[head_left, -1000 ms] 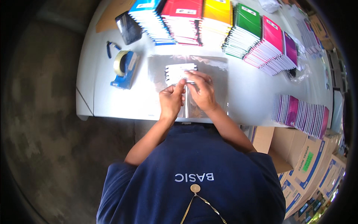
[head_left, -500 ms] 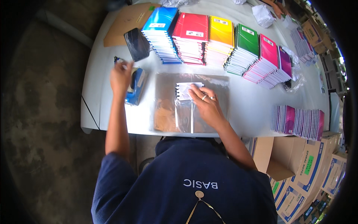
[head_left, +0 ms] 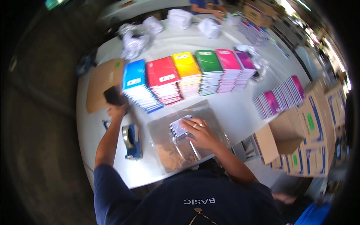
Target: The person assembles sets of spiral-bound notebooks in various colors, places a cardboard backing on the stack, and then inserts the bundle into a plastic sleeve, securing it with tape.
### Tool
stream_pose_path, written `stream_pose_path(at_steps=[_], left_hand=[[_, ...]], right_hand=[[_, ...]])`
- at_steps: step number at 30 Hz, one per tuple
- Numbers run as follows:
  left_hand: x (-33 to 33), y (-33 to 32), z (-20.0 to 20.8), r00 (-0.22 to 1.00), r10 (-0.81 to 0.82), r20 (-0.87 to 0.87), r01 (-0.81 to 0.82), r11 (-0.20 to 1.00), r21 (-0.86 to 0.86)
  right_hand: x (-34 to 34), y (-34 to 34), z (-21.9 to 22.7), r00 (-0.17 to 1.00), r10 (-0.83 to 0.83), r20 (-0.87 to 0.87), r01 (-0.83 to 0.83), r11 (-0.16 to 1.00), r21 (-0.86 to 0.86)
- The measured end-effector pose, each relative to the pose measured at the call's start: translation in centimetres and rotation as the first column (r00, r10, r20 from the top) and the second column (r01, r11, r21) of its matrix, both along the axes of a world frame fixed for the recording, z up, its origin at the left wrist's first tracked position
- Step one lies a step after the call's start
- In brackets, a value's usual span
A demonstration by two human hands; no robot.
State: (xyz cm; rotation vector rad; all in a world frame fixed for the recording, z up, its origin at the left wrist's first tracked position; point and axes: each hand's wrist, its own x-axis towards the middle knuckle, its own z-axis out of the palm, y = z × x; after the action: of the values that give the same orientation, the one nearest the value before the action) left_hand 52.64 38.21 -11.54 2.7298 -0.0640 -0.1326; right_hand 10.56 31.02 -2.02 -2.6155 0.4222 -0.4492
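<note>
My left hand [head_left: 117, 110] is closed on the lower edge of a dark smartphone [head_left: 111, 95], beside the blue notebooks; blur hides the exact finger hold. Below that hand lies a small dark pen-like item [head_left: 106, 123]. A blue tape dispenser [head_left: 134, 144] stands nearer to me. My right hand [head_left: 202, 135], with rings on it, rests with fingers stretched over a small white notepad [head_left: 179, 127] with a black-toothed edge. Under the notepad is a clear plastic sheet [head_left: 200, 110] over a brownish flat surface.
Spiral notebooks stand in stacks beyond the sheet: blue [head_left: 135, 77], red [head_left: 163, 70], yellow [head_left: 185, 63], green [head_left: 208, 62], pink [head_left: 228, 60] and purple [head_left: 244, 60]. Brown cardboard [head_left: 99, 88] lies far left. More notebooks [head_left: 279, 97] and an open carton [head_left: 285, 131] are right. Another person's hand [head_left: 219, 15] shows far off.
My left hand has moved from near the tape dispenser to the smartphone and taken hold of it. The whole view has tilted and shifted. My right hand stays on the notepad.
</note>
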Motion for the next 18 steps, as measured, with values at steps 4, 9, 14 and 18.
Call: stream_pose_path(at_steps=[4, 9, 14, 18], left_hand=[[16.9, 8.1, 5.0, 0.925, -0.141, 0.352, 0.104, 0.987, 0.124], [17.2, 0.8, 5.3, 0.834, -0.473, 0.283, 0.494, 0.87, -0.003], [15.9, -0.2, 6.2, 0.811, -0.331, 0.482, 0.339, 0.938, 0.073], [10.2, -1.6, 11.1, 0.596, -0.271, 0.756, 0.477, 0.876, -0.062]], right_hand=[[3.6, 2.6, 3.6, 0.994, 0.101, 0.035, -0.099, 0.994, -0.054], [3.5, 2.2, 0.4, 1.0, 0.002, -0.005, -0.004, 0.974, -0.228], [2.3, 1.8, 1.1, 0.995, -0.036, -0.098, 0.004, 0.95, -0.311], [-5.0, -1.3, 2.5, 0.982, -0.18, -0.058, 0.176, 0.982, -0.069]])
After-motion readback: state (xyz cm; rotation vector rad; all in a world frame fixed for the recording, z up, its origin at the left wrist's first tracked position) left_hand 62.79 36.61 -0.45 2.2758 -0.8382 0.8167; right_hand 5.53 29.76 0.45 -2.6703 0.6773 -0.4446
